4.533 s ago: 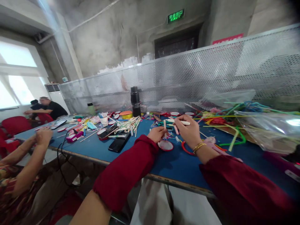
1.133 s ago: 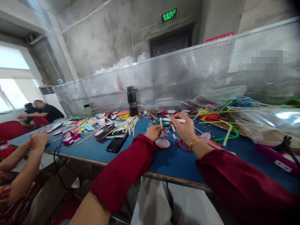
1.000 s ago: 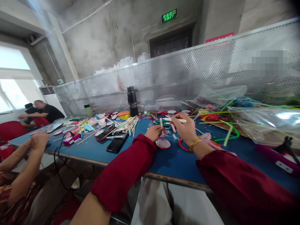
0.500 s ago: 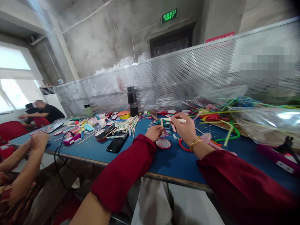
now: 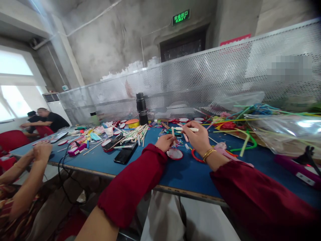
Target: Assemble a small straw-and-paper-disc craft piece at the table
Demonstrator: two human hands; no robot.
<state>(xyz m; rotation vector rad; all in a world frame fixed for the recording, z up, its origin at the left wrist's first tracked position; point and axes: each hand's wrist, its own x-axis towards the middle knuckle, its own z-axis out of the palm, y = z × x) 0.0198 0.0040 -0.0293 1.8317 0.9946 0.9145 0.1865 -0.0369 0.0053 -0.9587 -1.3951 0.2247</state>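
Observation:
My left hand point(image 5: 165, 143) is closed on a pale wooden craft stick point(image 5: 173, 132), which stands upright from the fingers. A white marker pen point(image 5: 192, 129) lies in my right hand point(image 5: 197, 138), gripped as for writing, its tip end close to the upper part of the stick. Whether tip and stick touch I cannot tell. Just below my hands, a small round white piece with a red rim point(image 5: 175, 154) rests on the blue table point(image 5: 185, 174). Beside my right wrist is a red ring-shaped thing point(image 5: 197, 156), partly covered by that hand.
Left of my hands lie a black phone point(image 5: 122, 156) and a pile of paper straws or sticks point(image 5: 137, 136). A black thermos point(image 5: 142, 108) stands behind. To the right are pipe cleaners point(image 5: 248, 142), a clear plastic bag point(image 5: 293, 134) and a purple box point(image 5: 298, 170). Another person's hands point(image 5: 42, 150) rest at the far left.
Almost nothing differs. My right hand and the marker have shifted very slightly to the left, while my left hand holds the stick in the same place.

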